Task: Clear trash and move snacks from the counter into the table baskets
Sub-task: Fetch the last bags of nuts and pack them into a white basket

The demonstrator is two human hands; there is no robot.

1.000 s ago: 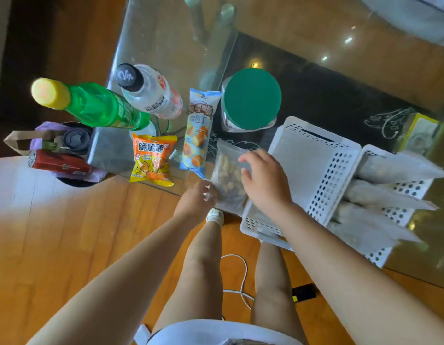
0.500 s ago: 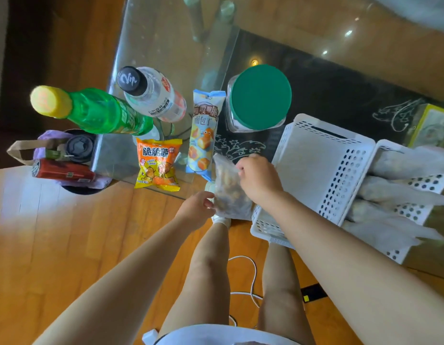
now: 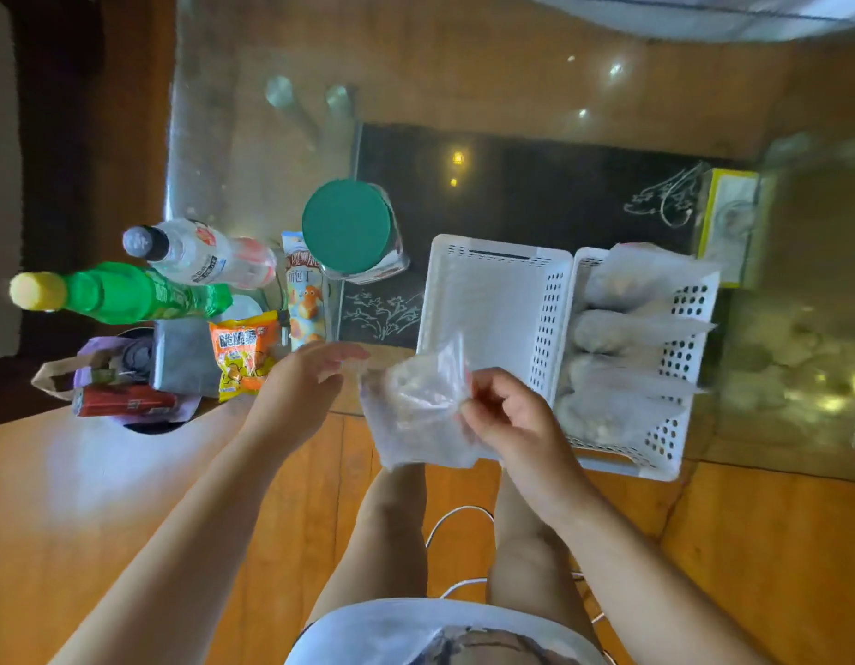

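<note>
My right hand (image 3: 504,415) pinches a clear plastic bag of snacks (image 3: 416,415) and holds it in the air at the near edge of the glass table, just in front of the left white basket (image 3: 488,290). My left hand (image 3: 305,376) hovers beside the bag with its fingers relaxed, holding nothing. The left basket looks empty. The right white basket (image 3: 689,309) holds several similar clear bags. An orange snack packet (image 3: 243,352) and a tall blue-and-white snack packet (image 3: 303,290) lie on the table to the left.
A green-lidded jar (image 3: 349,228), a green bottle (image 3: 128,292) and a clear bottle (image 3: 200,254) stand at the table's left. A bin (image 3: 128,376) with a paper bag and a red can sits on the floor below. A yellow box (image 3: 728,223) is at the right.
The bag has been lifted off the table and carried to the right, toward the baskets. My left hand has let go of it and opened.
</note>
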